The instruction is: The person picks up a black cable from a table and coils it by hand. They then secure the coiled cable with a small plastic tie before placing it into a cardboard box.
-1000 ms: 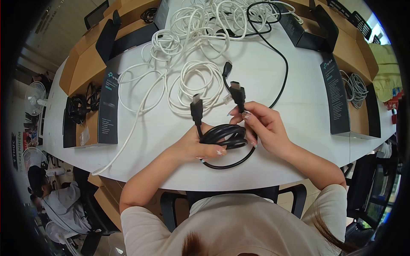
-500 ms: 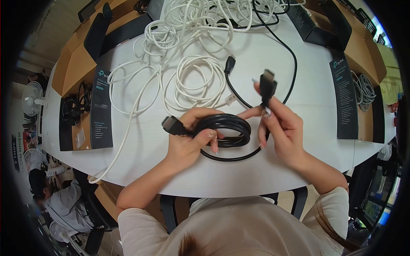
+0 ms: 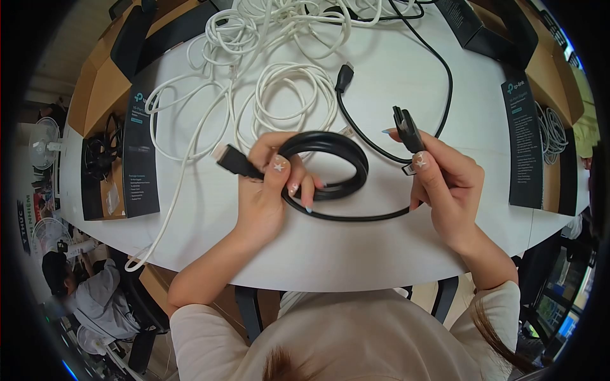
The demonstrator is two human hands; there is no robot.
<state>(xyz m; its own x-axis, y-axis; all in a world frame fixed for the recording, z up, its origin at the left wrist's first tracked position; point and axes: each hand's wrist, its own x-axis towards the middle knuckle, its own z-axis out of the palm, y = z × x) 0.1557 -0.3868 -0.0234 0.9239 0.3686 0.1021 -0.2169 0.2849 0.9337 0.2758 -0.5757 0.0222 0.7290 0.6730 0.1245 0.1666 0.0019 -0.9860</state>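
My left hand (image 3: 264, 184) is closed round a wound coil of black HDMI cable (image 3: 359, 168), thumb on top. One plug (image 3: 234, 161) of this cable juts out to the left of that hand. A single strand runs from the coil across to my right hand (image 3: 450, 184), whose fingers pinch the cable beside its other black plug (image 3: 408, 130), which points up. Beyond the hands, a second black cable (image 3: 448, 82) lies on the table, its plug (image 3: 345, 77) facing away; part of it passes behind my right hand.
Loose white cables (image 3: 295, 95) lie coiled and tangled across the white table (image 3: 356, 254). Open tp-link boxes stand left (image 3: 141, 159) and right (image 3: 524, 146), with cables inside. More boxes (image 3: 476, 28) are at the back. A seated person (image 3: 95, 298) is at far left.
My hands have moved apart, the right one shifting right with its plug. The coil is tilted up more, and the strand between the hands is drawn straighter. The view has shifted slightly.
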